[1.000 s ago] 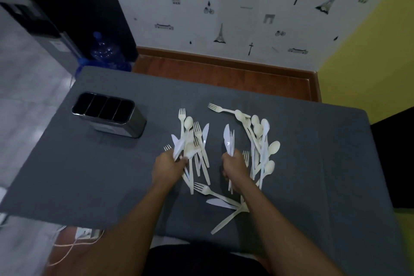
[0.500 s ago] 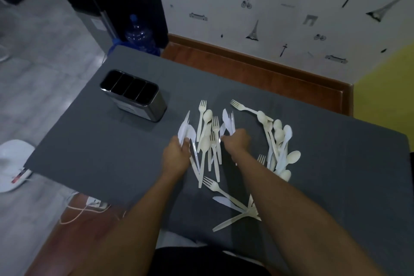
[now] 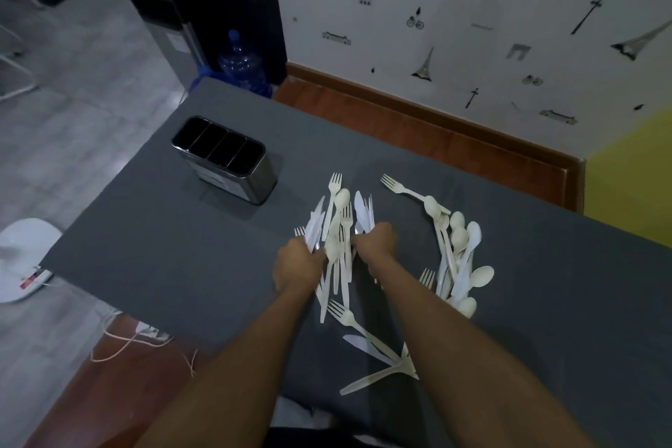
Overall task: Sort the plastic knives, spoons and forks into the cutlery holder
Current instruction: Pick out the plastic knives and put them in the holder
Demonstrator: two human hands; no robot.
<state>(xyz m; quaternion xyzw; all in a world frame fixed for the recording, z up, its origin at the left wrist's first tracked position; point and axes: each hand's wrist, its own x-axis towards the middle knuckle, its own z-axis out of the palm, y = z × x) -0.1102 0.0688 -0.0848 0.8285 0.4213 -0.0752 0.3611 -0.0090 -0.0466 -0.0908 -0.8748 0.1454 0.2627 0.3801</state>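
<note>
A metal cutlery holder (image 3: 232, 173) with several dark compartments stands at the table's far left. White plastic cutlery lies scattered on the grey table (image 3: 163, 247). My left hand (image 3: 298, 265) is closed around a bunch of white knives (image 3: 314, 225), blades pointing away. My right hand (image 3: 376, 242) grips more knives (image 3: 362, 211), close beside the left one. Between the hands lies a middle pile of forks and spoons (image 3: 340, 229). A heap of spoons (image 3: 460, 251) lies to the right. A fork, a knife and another piece (image 3: 367, 342) lie nearer me.
A lone fork (image 3: 400, 187) points toward the wall at the far side. Past the table's left edge are a blue water bottle (image 3: 242, 62), a white object on the floor (image 3: 22, 258) and loose cables (image 3: 127, 338). The papered wall runs behind.
My right hand has moved left, from the spoon heap to beside my left hand, carrying its knives. The view has swung, so the holder now sits nearer the centre.
</note>
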